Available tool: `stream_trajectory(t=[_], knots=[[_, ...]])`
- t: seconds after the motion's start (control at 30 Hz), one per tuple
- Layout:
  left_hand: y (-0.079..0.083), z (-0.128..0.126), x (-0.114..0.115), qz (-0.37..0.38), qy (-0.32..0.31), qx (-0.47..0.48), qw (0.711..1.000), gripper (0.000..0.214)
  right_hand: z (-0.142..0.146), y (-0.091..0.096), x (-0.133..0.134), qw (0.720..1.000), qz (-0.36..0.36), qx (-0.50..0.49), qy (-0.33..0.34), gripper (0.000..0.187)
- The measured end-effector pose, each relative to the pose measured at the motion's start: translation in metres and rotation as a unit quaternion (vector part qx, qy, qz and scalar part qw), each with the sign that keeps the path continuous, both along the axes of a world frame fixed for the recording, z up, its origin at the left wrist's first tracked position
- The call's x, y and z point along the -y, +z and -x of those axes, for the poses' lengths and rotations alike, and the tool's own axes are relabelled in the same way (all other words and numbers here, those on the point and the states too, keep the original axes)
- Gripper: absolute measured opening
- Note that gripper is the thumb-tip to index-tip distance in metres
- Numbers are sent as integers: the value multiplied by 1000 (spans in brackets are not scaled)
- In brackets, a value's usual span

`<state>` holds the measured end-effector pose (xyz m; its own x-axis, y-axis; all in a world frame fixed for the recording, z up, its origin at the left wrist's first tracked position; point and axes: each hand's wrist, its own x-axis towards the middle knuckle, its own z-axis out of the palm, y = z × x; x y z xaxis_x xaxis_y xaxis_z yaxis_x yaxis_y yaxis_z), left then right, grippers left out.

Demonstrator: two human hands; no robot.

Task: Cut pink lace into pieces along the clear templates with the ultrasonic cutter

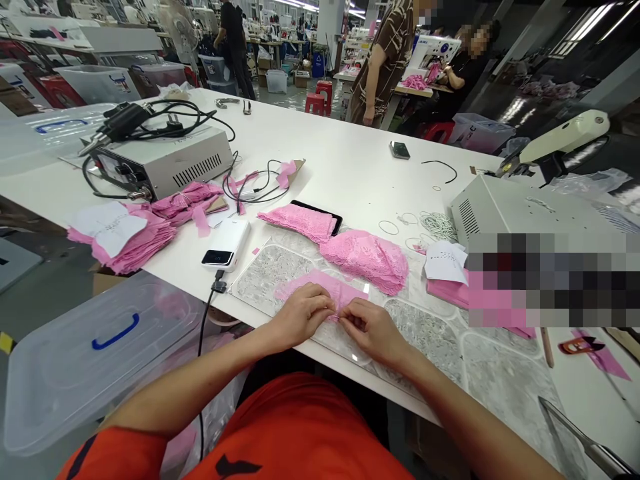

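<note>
A thin pink fabric piece (313,280) lies on the grey marbled mat in front of me. My left hand (306,312) pinches its near edge, thumb against fingers. Close beside it, my right hand (369,325) pinches the same edge, the fingertips of both hands nearly meeting. Just beyond my hands sits a stack of pink lace pieces (367,257). A second pink lace stack (299,221) lies behind it to the left, partly over a black phone-like device (336,220).
A white power bank (227,245) with a cable stands left, near more pink fabric (143,237). Grey boxes stand left (175,160) and right (520,207). At right lie elastic loops (439,225), orange-handled snips (575,346) and a metal tool (580,433). Other people work beyond the table.
</note>
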<state>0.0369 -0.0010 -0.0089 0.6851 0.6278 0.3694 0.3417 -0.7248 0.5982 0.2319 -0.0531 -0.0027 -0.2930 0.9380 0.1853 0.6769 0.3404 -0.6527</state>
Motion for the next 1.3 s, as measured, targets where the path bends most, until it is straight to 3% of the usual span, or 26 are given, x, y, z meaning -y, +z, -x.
stream_trajectory(t=[0.3, 0.7, 0.83, 0.93, 1.0, 1.03, 1.1, 1.2, 1.3], knots=[[0, -5, 5, -52, 0, -44, 998, 7, 0, -1, 0, 1000, -5, -4, 0, 15], [-1, -10, 4, 47, 15, 6, 999, 11, 3, -2, -1, 999, -27, 15, -13, 15], [10, -7, 5, 65, 17, 30, 997, 13, 5, 3, 1, 999, -29, 21, -6, 14], [32, 9, 10, 100, -54, 10, 993, 23, -2, 9, 4, 1000, -7, 2, 22, 13], [45, 24, 13, 143, -178, -61, 972, 37, -11, 13, 6, 1000, 2, -22, 16, 17], [48, 31, 13, 139, -188, -81, 969, 38, -17, 14, 8, 1000, -1, -29, 0, 20], [44, 44, 9, 74, -138, -85, 984, 30, -28, 13, 12, 999, -24, -20, -40, 24], [22, 55, -3, -74, -36, -112, 990, 34, -38, 6, 18, 993, -90, 44, -54, 26], [0, 60, -12, -147, -1, -183, 972, 42, -42, -3, 25, 981, -155, 116, -29, 25]])
